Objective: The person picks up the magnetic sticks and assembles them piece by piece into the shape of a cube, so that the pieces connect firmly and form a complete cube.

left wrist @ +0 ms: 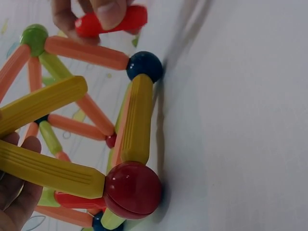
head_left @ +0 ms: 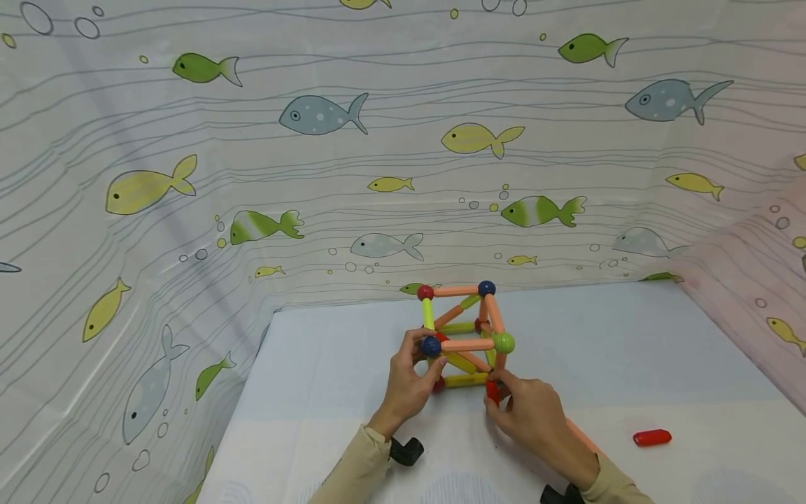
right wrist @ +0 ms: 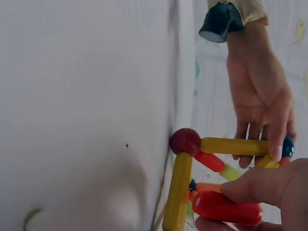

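Observation:
A box-shaped frame of magnetic rods and balls stands on the table, with a blue ball at its near upper left and a green ball at its near upper right. My left hand grips the frame at that blue corner, thumb in front and fingers behind. Between thumb and fingers, my right hand pinches a short red rod by the frame's near lower right corner. In the left wrist view, a slanting yellow rod shows a free end, and a red ball joins two other yellow rods.
Another red rod lies on the table at the right. Part of an orange rod shows beside my right wrist. A fish-printed cloth hangs behind and along both sides.

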Motion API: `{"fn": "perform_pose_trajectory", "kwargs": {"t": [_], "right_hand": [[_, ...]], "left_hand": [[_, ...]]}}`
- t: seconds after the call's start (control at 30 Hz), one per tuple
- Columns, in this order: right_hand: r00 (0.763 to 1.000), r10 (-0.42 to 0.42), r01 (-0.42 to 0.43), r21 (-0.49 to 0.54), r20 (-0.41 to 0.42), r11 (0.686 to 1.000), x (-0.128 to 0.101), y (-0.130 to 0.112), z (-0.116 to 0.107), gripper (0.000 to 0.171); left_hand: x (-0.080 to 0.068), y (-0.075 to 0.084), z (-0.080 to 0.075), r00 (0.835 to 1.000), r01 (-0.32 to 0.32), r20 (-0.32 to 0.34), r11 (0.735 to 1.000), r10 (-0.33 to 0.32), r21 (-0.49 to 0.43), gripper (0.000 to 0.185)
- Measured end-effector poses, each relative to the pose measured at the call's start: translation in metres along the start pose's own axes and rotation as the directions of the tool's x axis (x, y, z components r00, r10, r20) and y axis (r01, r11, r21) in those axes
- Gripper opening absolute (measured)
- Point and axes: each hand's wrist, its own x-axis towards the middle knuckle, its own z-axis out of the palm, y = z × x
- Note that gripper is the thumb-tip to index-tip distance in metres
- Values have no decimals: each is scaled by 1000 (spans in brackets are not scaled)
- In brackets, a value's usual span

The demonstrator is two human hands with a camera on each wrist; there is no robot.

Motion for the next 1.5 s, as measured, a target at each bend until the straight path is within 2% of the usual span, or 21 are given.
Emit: {"fn": "perform_pose_trajectory", "kwargs": {"t": [0.17,0.37,0.47,0.57,0.73,0.83,0.97,1.17,1.5], "right_hand": [[999,-2,1,-13,-50,1000,1,6,-4,35],[998,36,-30,137,-44,990,1,14,-4,32],[998,52,-43,166,-48,985,0,15,-4,33],[997,47,-40,129,-57,991,-1,15,-3,32],[999,0,0,0,-48,1000,-1,13,2,36],[995,-56,51,-66,-77,997,-2,11,6,35],[990,-88,75,-127,-107,989,-1,7,12,32],[988,-92,72,-156,-125,985,1,2,17,30],[990,-71,58,-112,-118,992,5,-1,23,30]], "left_hand": [[0,0,0,1000,-22,-5,1000,22,9,46],[-1,-1,0,1000,-17,-5,1000,17,-4,47],[-1,0,0,1000,-4,-4,1000,4,-10,47],[-1,-1,0,1000,4,-5,1000,-4,-10,47],[-1,-1,0,1000,2,-9,1000,-2,-10,47],[-1,-1,0,1000,-6,-12,1000,6,-9,47],[-1,-2,0,1000,-12,-13,1000,12,-13,46],[-2,-2,0,1000,-24,-19,1000,24,-17,46],[0,0,1,1000,-24,-12,999,24,-20,46]]}}
